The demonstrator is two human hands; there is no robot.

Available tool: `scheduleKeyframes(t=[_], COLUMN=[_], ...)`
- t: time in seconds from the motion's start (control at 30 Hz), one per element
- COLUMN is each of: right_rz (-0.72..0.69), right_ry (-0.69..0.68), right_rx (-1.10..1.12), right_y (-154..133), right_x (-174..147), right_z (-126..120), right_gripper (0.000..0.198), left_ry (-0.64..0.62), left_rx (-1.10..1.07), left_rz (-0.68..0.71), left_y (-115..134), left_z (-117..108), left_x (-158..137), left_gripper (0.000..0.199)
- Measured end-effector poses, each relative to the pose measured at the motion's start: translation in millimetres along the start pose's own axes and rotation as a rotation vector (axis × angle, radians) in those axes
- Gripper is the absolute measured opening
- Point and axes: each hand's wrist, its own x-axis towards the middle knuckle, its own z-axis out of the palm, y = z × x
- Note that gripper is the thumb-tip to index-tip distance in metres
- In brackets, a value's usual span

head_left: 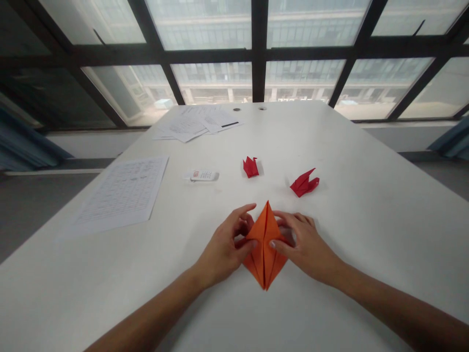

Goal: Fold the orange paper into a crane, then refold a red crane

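Note:
An orange folded origami paper (264, 254), diamond-shaped with a slit down its middle, is held between my two hands just above or on the white table. My left hand (234, 242) pinches its left corner, thumb on the front face and the other fingers curled behind. On the opposite side, my right hand (302, 239) grips the right corner, its thumb lying on the front near the centre line. The fingertips behind the paper are partly hidden. Beyond my hands sit two red paper cranes, one upright crane (251, 167) and another crane (305, 183) farther right.
The white table (366, 205) stretches toward large windows. A written sheet (122, 190) lies at the left, and several loose papers (194, 122) are at the far left. Left of the cranes is a small white packet (204, 175) with printing. Two round cable holes are at the far edge.

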Motion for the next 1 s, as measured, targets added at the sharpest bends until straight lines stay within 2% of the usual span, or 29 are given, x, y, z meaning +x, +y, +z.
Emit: scheduleKeyframes(t=[0.07,0.1,0.17,0.23,0.3,0.33,0.4,0.47,0.5,0.57,0.63,0.77,0.9,1.0], right_rz=[-0.011,-0.006,0.027,0.085,0.122,0.129,0.087,-0.054,-0.165,-0.347,-0.441,-0.486,-0.488,-0.384], right_ry=[-0.05,-0.077,-0.111,-0.09,-0.012,0.049,0.169,0.223,0.207,0.16,0.133,0.138,0.131,0.165], right_rx=[0.058,0.107,0.24,0.368,0.424,0.413,0.329,0.198,0.131,-0.011,-0.134,-0.295,-0.315,-0.241], right_y=[-2,-4,-7,-9,-12,-13,-16,-21,-23,-26,-28,-27,-24,-20], right_x=[2,3,4,4,2,1,-5,-12,-16,-24,-29,-32,-31,-27], right_z=[-5,-7,-10,-11,-10,-9,-6,-3,-1,1,2,0,-2,-3], right_gripper=[0.019,0.011,0.016,0.017,0.014,0.012,0.009,0.013,0.019,0.045,0.057,0.065,0.059,0.05], left_ry=[0.011,0.032,0.14,0.321,0.477,0.495,0.385,0.171,0.082,0.007,0.01,0.008,0.065,0.107], left_rx=[-0.057,-0.05,0.074,0.286,0.441,0.464,0.395,0.214,0.098,-0.125,-0.288,-0.461,-0.5,-0.526], left_rz=[0.003,0.018,0.069,0.133,0.183,0.198,0.207,0.183,0.161,0.11,0.057,0.033,-0.046,-0.112], left_y=[1,1,2,4,9,11,17,21,21,20,18,14,12,10], left_z=[4,5,9,13,16,18,21,24,25,26,24,18,15,12], left_x=[0,0,0,0,-3,-4,-8,-12,-13,-15,-15,-14,-8,-3], left_gripper=[0.064,0.062,0.062,0.059,0.047,0.038,0.026,0.029,0.035,0.045,0.051,0.062,0.045,0.04])
